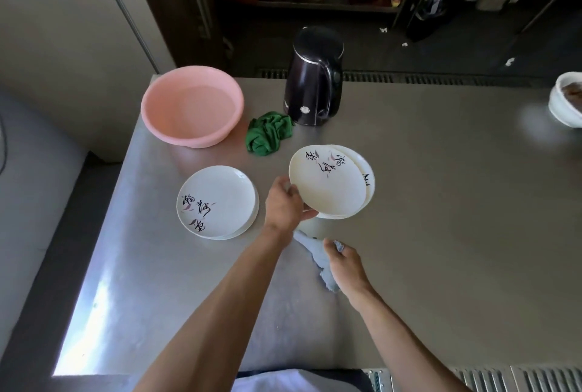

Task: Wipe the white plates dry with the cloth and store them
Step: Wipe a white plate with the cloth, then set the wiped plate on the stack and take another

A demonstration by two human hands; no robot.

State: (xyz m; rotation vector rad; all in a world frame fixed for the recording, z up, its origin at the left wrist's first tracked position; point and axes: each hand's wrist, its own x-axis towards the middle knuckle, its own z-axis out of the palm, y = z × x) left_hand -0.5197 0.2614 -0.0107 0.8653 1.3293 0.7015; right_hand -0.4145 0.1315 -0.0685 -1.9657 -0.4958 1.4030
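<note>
While the left hand [285, 202] is gripping a round white calligraphed plate [327, 182] by its rim, seemingly for wiping, the right hand [345, 262] is clutching a crumpled pale-blue cloth [316, 254].

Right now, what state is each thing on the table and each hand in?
Left hand: grips the top plate by its near rim.
Top plate: tilted, partly off the right stack.
Right stack: flat beneath it.
Left stack: flat, untouched.
Right hand: holds the blue cloth.
Green cloth: crumpled beside the kettle.
Kettle: upright, lid closed.
Pink basin: upright.
</note>
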